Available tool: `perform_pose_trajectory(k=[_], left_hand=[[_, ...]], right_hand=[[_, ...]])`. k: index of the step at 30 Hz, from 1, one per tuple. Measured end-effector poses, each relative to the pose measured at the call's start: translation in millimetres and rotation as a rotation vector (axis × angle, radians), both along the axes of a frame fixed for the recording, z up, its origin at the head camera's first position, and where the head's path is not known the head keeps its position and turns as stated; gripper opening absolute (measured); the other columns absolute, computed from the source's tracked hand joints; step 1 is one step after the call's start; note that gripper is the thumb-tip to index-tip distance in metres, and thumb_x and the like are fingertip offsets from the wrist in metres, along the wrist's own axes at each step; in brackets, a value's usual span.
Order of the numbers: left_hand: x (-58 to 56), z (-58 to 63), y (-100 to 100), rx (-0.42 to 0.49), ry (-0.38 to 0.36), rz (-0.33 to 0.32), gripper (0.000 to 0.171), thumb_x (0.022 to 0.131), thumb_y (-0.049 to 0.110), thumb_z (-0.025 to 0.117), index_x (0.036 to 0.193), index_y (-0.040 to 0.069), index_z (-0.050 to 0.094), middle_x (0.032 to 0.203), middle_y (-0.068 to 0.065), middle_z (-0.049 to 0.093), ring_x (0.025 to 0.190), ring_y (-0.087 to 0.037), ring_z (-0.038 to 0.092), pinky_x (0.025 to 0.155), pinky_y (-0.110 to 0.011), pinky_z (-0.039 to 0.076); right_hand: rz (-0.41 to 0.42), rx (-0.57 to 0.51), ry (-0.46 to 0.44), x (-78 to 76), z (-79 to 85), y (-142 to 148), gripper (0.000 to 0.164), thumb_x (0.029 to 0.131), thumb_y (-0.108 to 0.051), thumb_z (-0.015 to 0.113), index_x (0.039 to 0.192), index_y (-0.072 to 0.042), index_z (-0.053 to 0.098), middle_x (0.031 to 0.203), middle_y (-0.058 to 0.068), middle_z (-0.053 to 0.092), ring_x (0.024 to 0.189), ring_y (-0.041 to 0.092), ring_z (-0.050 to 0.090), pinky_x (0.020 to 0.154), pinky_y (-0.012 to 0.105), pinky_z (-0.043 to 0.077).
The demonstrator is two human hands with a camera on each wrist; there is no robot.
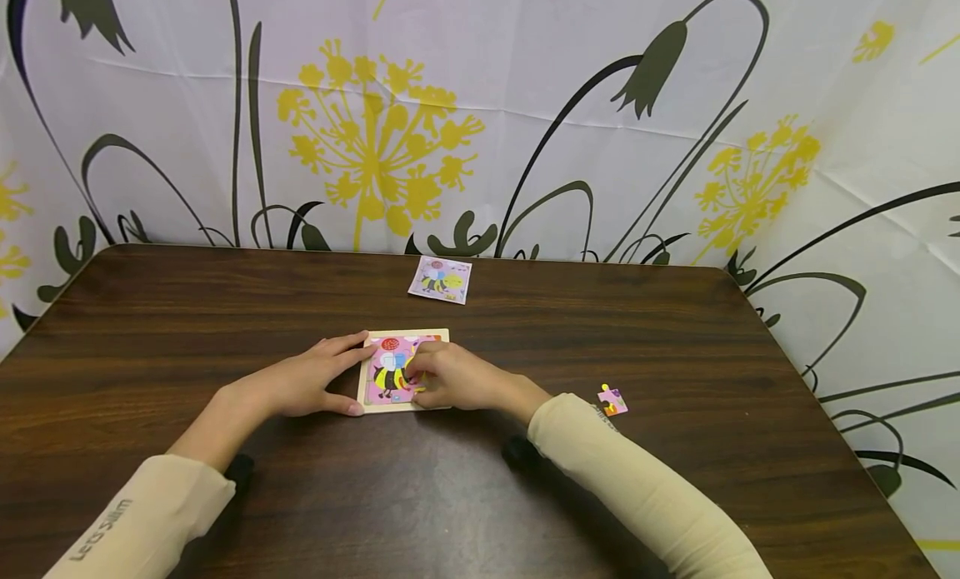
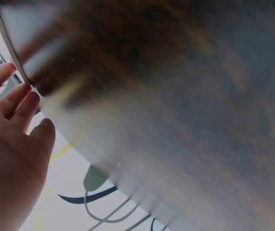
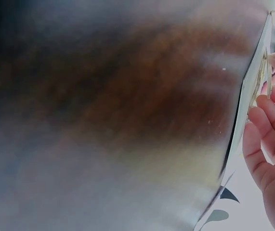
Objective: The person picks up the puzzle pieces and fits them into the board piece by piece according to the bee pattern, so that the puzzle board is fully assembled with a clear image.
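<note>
A jigsaw puzzle (image 1: 387, 389) with a bee picture on pink lies in a pale wooden frame (image 1: 408, 333) on the table. My left hand (image 1: 318, 383) rests at the frame's left side, fingers extended along the edge and thumb near the lower left corner. Over the right part of the puzzle, my right hand (image 1: 461, 379) pinches a thin puzzle piece (image 3: 269, 79), seen edge-on and tilted up from the frame in the right wrist view. The hand hides the puzzle area beneath it. The left wrist view shows the left fingers (image 2: 24, 108) against the frame's edge.
A loose puzzle piece (image 1: 613, 401), pink with yellow and orange, lies to the right, beside the right sleeve (image 1: 637, 471). Near the back edge is a card (image 1: 441, 280) with a similar bee picture. Behind the dark wooden table (image 1: 225, 304) hangs a flower-patterned cloth (image 1: 525, 54).
</note>
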State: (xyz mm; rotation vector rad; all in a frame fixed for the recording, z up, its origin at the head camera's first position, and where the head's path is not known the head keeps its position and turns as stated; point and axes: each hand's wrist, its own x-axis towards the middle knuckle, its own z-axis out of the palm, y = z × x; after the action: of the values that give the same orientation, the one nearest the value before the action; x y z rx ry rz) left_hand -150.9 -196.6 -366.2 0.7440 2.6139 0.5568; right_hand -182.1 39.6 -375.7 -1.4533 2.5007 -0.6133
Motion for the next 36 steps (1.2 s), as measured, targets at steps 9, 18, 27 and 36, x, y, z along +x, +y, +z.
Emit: perform_pose_trajectory(k=[9,18,27,36], left_hand=[[0.6,-0.3,0.5,0.0,0.017,0.002,0.084,0.077,0.046,0.067,0.14,0.001,0.034,0.145,-0.024,0.021,0.129,-0.049,0.017,0.096,-0.063,0.025],[0.5,-0.1,0.5,0.013,0.022,0.001,0.085,0.076,0.046,0.068,0.14,0.002,0.033,0.146,-0.022,0.018,0.129,-0.05,0.016,0.096,-0.064,0.023],[0.0,0.6,1.4,0.053,0.007,-0.001,0.085,0.076,0.041,0.07,0.14,0.0,0.032,0.147,-0.023,0.018,0.13,-0.049,0.012,0.099,-0.064,0.017],[-1.5,0.3,1.6,0.043,-0.022,0.004,0.086,0.075,0.041,0.071,0.139,-0.001,0.033,0.146,-0.024,0.019,0.131,-0.047,0.012,0.1,-0.063,0.014]], right_hand=[[0.015,0.002,0.03,1.1,-1.9,-0.1,0.02,0.079,-0.012,0.071,0.096,-0.003,0.067,0.093,0.004,0.056,0.082,0.013,0.049,0.074,0.018,0.041],[0.028,-0.016,0.011,0.3,-1.8,1.2,0.016,0.083,-0.011,0.067,0.096,-0.002,0.067,0.094,0.006,0.055,0.082,0.016,0.051,0.074,0.019,0.041],[0.024,-0.02,0.0,-0.8,-2.2,2.4,0.013,0.084,-0.009,0.066,0.095,-0.003,0.067,0.093,0.006,0.055,0.08,0.016,0.052,0.071,0.016,0.04],[0.033,-0.034,0.0,-0.9,-4.0,3.5,0.012,0.084,-0.01,0.066,0.094,-0.004,0.067,0.093,0.006,0.053,0.081,0.016,0.049,0.071,0.017,0.039]])
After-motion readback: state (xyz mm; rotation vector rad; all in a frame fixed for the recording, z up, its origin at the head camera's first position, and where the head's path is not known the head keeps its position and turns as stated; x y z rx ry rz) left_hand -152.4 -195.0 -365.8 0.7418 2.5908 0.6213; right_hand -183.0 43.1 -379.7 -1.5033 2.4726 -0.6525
